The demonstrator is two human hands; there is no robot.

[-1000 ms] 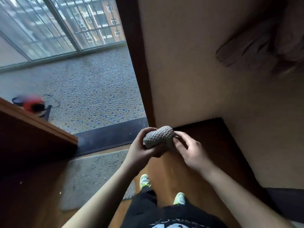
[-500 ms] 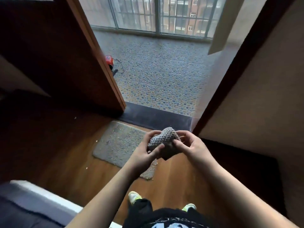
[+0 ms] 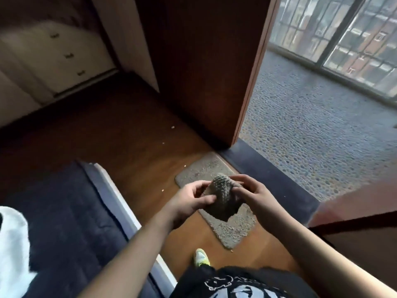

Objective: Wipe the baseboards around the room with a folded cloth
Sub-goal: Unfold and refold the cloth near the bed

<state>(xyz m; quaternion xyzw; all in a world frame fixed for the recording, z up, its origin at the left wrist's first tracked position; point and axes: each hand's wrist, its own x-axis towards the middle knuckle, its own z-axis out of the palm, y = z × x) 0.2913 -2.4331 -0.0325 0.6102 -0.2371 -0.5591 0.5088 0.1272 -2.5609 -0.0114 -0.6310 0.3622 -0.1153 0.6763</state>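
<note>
One grey knitted cloth is sitting bunched between two hands in the middle of the view, held up above the floor, with a loose corner hanging down at 6 o'clock. The left hand is gripping it from 9 o'clock, thumb lying across the front and fingers curling behind the fabric. The right hand is holding it from 3 o'clock, its fingers curling over the top edge and pinching the weave. Both forearms are reaching in bare from the lower edge.

Directly beneath the cloth one grey speckled mat is lying on the brown wooden floor, its far end touching a dark threshold strip. A few pale crumbs are dotting the floor at 10 and 11 o'clock. One shoe with a yellow-green sole is showing at 6 o'clock, just above a black printed garment.

One dark wooden door is standing open at 12 o'clock, blocking the wall behind it. At 2 o'clock a pebble-patterned floor is running out to barred windows. At 8 o'clock a bed with a dark blue cover is crowding the walkway, one white item lying on it. At 10 o'clock a pale cabinet is showing three small handles.
</note>
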